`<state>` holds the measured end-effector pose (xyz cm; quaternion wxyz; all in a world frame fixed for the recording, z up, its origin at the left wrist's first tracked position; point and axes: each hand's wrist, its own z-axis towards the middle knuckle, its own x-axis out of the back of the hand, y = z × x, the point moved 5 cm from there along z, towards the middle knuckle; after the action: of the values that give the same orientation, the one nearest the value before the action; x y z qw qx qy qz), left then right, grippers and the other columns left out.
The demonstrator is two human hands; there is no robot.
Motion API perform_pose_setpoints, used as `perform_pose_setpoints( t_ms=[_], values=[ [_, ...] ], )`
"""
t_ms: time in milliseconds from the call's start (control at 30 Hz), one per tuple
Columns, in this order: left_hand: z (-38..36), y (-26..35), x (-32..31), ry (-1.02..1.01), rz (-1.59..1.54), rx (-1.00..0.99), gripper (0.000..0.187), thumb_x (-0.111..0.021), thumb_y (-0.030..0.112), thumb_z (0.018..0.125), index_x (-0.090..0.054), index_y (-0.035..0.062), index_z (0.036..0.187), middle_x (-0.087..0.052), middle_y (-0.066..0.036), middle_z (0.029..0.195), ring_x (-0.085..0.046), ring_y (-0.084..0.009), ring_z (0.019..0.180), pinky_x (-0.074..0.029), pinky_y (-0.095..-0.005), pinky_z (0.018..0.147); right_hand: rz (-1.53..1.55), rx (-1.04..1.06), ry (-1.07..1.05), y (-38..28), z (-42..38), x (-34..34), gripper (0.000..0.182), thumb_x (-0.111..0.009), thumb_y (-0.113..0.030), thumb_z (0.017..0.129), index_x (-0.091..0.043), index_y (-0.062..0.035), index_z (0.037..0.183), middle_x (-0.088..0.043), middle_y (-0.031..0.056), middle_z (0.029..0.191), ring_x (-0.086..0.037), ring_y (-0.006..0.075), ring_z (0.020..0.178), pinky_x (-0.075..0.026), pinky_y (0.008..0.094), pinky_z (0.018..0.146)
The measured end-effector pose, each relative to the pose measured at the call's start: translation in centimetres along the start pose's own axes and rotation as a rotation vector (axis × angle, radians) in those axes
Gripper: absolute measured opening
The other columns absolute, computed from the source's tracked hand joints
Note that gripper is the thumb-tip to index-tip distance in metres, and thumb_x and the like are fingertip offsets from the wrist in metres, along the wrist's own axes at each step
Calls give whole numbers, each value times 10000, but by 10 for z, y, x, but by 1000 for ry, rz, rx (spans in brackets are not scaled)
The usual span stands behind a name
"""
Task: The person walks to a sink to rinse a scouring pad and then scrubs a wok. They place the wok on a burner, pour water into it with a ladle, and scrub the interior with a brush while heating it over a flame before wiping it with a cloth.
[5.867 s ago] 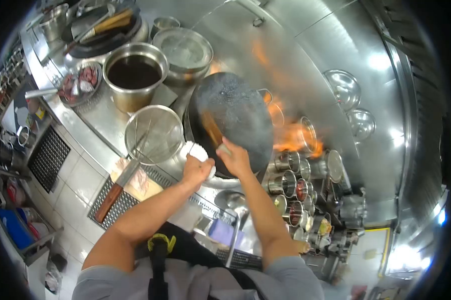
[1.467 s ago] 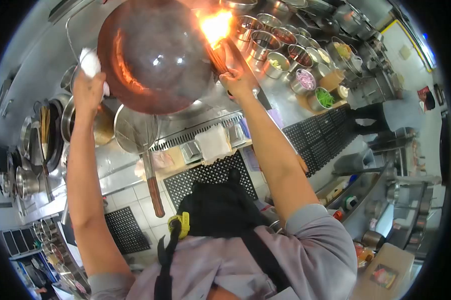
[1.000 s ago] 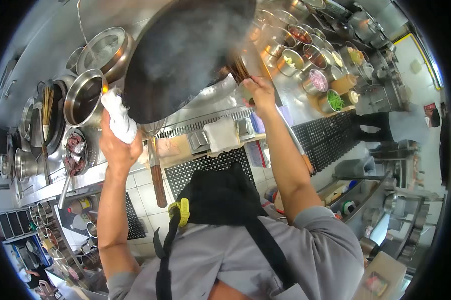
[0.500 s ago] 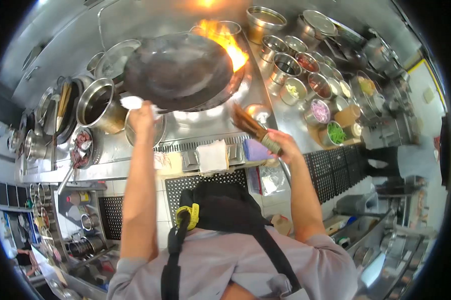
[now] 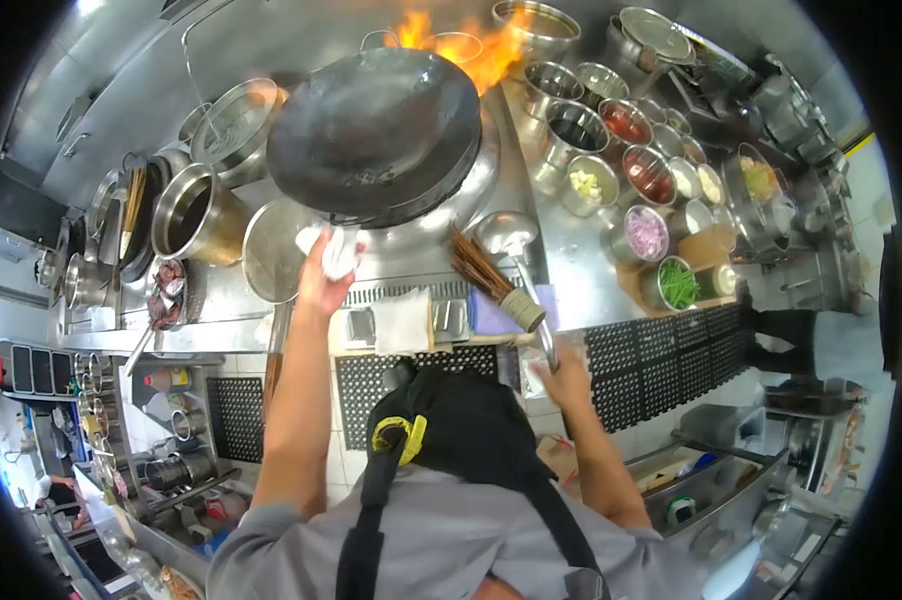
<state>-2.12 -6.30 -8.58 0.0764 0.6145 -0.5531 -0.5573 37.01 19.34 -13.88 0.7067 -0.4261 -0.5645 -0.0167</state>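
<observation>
My left hand [image 5: 323, 285] is closed around a folded white cloth [image 5: 341, 255] at the near rim of a large dark wok [image 5: 376, 140]. The wok looks empty and sits tilted over the stove ring, with flames behind its far rim. My right hand [image 5: 569, 382] is closed at the lower end of the handle of a metal ladle [image 5: 508, 234], whose bowl rests on the steel top right of the wok. Beside that handle lies a bundled-stick wok brush [image 5: 496, 282] with a wrapped grip.
Several metal pots of sauces and chopped ingredients stand at the right, including green pieces [image 5: 678, 285] and sliced onion [image 5: 647, 232]. A deep pot of dark liquid [image 5: 186, 215] and a strainer [image 5: 274, 250] are at left. Flames [image 5: 471, 50] rise behind the wok.
My right hand has let go of the brush, now lying on the stove edge, and moved down to the ladle handle. The wok has shifted slightly right and away; my left hand stays at its rim.
</observation>
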Motion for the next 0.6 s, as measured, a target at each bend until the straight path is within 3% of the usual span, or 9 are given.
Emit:
perform_pose_setpoints(
  t_ms=[67, 133, 267, 333, 400, 433, 533, 567, 600],
  values=[
    [-28, -2, 26, -17, 94, -30, 396, -651, 352, 939, -597, 26, 1158, -696, -126, 1030, -691, -234, 862, -529, -335, 626, 247, -343, -187, 35, -36, -14, 423, -776, -230, 783, -614, 16, 1086, -646, 235, 921, -641, 355, 832, -499, 433, 737],
    [-53, -7, 56, 33, 115, 27, 453, -692, 366, 906, -590, 4, 1159, -683, -123, 1041, -684, -227, 893, -550, -347, 674, 181, -198, -31, 51, -48, -18, 294, -741, -130, 812, -599, 13, 1026, -580, 89, 710, -553, 154, 643, -464, 309, 596],
    [-95, -4, 72, 116, 101, -42, 454, -715, 242, 881, -524, -38, 1183, -667, -146, 1000, -697, -286, 889, -593, -417, 746, 209, -238, -22, 41, -30, -1, 237, -700, -114, 863, -600, 17, 1033, -582, 60, 719, -524, 107, 625, -449, 280, 568],
    [-98, 1, 82, 64, 93, -47, 410, -700, 193, 879, -536, -49, 1166, -672, -170, 994, -701, -290, 870, -597, -418, 696, 166, -160, 11, -25, 32, 24, 225, -670, -101, 890, -607, 17, 1071, -582, 50, 726, -523, 93, 624, -445, 270, 558],
    [-96, 2, 90, 38, 162, -5, 404, -699, 174, 886, -536, -39, 1188, -667, -168, 1013, -692, -284, 870, -592, -398, 704, 291, 314, 82, -103, 120, 23, 317, -626, -75, 914, -574, 17, 1213, -571, 29, 746, -513, 87, 573, -435, 265, 501],
    [-93, 5, 94, 26, 197, 8, 402, -699, 165, 890, -537, -35, 1199, -664, -167, 1023, -687, -282, 870, -590, -388, 708, 739, 5, -230, -186, 143, 34, 480, -593, -30, 914, -481, -27, 1381, -576, 32, 828, -537, 93, 599, -452, 250, 491],
    [-119, 58, 60, 235, 723, -167, 447, -739, 282, 861, -594, -42, 1132, -674, -116, 995, -636, -215, 918, -512, -355, 831, 762, 146, -273, -312, 194, 11, 816, -556, 30, 877, -175, -161, 1574, -553, 35, 895, -517, 98, 561, -444, 249, 431],
    [-128, 64, 60, 269, 758, -274, 384, -734, 283, 860, -620, -20, 1067, -676, -83, 927, -623, -179, 859, -504, -333, 795, 591, 325, -243, -326, 225, -11, 820, -567, 26, 856, -199, -145, 1568, -556, 56, 918, -507, 97, 544, -432, 253, 410],
    [-128, 63, 68, 193, 666, -265, 370, -735, 279, 859, -622, -16, 1052, -674, -79, 916, -622, -175, 843, -505, -327, 778, 665, 242, -335, -364, 241, -18, 813, -568, 27, 849, -214, -132, 1564, -572, 70, 936, -503, 98, 538, -424, 255, 407]
  ],
)
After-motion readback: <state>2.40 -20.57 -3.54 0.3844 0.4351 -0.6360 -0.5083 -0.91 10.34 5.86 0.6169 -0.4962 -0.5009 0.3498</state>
